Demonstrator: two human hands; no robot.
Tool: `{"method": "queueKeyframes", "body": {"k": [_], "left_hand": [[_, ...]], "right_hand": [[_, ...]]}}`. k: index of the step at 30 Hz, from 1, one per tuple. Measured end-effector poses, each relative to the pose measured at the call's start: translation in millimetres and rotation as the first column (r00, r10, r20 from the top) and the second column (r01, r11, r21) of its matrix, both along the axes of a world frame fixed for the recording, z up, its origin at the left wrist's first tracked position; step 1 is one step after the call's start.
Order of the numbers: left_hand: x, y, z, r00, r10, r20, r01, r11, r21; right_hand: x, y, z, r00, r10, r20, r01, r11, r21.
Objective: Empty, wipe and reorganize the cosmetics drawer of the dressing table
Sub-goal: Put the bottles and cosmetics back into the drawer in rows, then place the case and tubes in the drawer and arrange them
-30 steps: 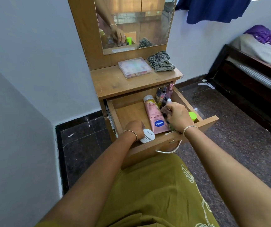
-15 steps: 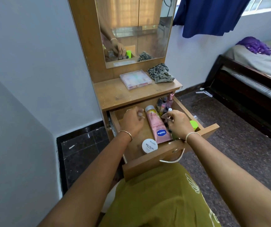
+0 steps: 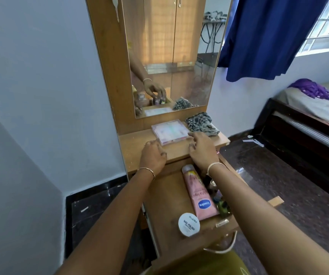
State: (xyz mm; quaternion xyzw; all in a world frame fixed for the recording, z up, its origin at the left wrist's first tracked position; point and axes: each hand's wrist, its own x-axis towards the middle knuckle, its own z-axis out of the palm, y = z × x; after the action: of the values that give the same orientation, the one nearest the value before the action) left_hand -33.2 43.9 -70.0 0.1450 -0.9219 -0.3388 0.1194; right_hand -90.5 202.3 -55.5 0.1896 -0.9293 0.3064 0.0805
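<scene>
The dressing table's drawer [image 3: 165,195] stands pulled out toward me. In it lie a pink Vaseline tube [image 3: 199,195], a white nail-polish-remover jar [image 3: 189,224] near the front, and some small bottles [image 3: 221,205] along the right side. Both hands hover over the table top [image 3: 136,143]. My left hand [image 3: 152,155] is knuckles up with curled fingers at the near-left corner of a clear pink box [image 3: 169,132]; what it holds is hidden. My right hand [image 3: 201,149] is palm down by the box's right corner, and the mirror [image 3: 175,56] shows it clutching small bottles.
A patterned cloth [image 3: 201,124] lies at the back right of the top. A wall is close on the left. A dark bed frame [image 3: 298,135] and a blue curtain [image 3: 269,36] are to the right, with tiled floor between. The drawer's metal handle [image 3: 225,249] is near my lap.
Both hands have risen out of the drawer to the table top beside the pink box. The view has tilted up. The tube and white jar stay in the drawer.
</scene>
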Motion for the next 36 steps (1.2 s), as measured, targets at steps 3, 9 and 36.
{"method": "queueKeyframes", "body": {"k": [3,9,36], "left_hand": [[-6,3,-7,0.998,0.063,-0.031,-0.064,0.997,-0.048],[-12,16,-21,0.971,0.169,-0.167,-0.189,0.976,-0.109],[31,44,4,0.846,0.427,-0.32,-0.114,0.73,0.674]], "right_hand": [[-14,-10,-5,0.999,-0.002,0.041,0.002,1.0,0.004],[-31,-20,-15,0.983,-0.176,0.057,0.177,0.984,-0.024],[-7,-24,8,0.813,-0.111,0.571,0.548,0.478,-0.687]]}}
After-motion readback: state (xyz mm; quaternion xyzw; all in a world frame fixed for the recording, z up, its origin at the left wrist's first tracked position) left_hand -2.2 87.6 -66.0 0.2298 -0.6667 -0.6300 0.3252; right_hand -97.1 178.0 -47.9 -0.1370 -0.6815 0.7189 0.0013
